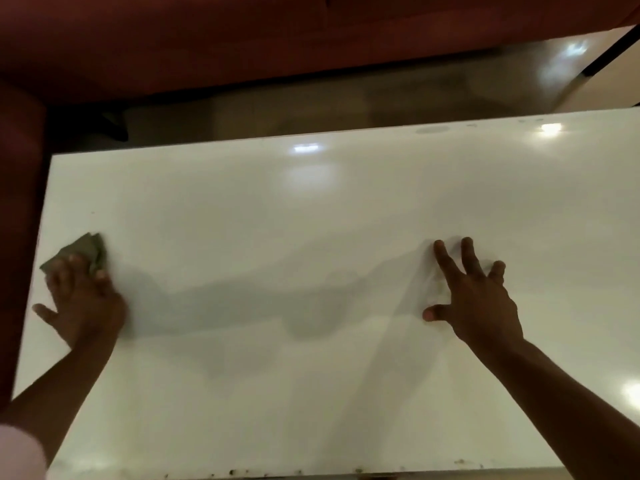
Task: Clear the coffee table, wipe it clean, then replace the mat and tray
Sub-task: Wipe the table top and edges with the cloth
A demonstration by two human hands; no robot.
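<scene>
A glossy white coffee table (311,209) is reflecting ceiling lights as a folded grey-green cloth (88,249) is lying near its left edge under a person's left hand (85,303). The right hand (474,296) is resting fingers-spread on the tabletop, well apart from the cloth.

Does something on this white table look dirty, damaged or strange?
Yes. Dark brown specks dot the glossy white coffee table along its near edge, like dirt or chipping. A faint grey oval smudge sits near the far edge. The rest looks normal.
</scene>
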